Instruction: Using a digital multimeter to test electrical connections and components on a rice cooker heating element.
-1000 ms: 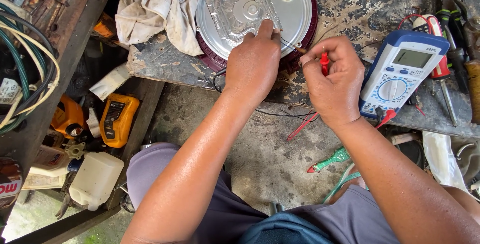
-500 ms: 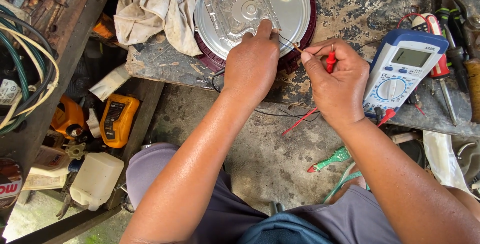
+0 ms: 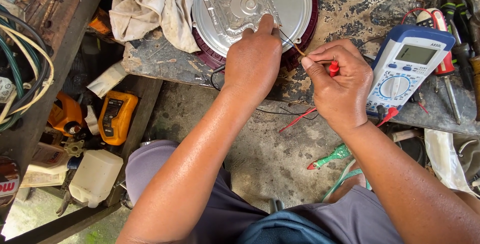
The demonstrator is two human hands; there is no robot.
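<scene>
Right now my left hand [image 3: 252, 56] rests palm-down on the round metal plate [image 3: 295, 4], fingertips pressing a thin wire [image 3: 290, 41] against its lower rim; that grip is clenched loosely, pinning the wire rather than closing around it. My right hand [image 3: 340, 86] sits just beside it, thumb and fingers pinched tight on the red probe [image 3: 332, 67], whose tip points left toward the wire's bare end, close to it, though I cannot tell whether they touch. The plate lies flat in a dark red housing [image 3: 300, 54] at the near edge of the scarred tabletop [image 3: 360, 4]. A blue-and-white multimeter [image 3: 405, 71] lies right of my right hand, with screwdrivers [image 3: 450, 49] beyond it. A dirty rag [image 3: 150, 9] is bunched left of the plate.
</scene>
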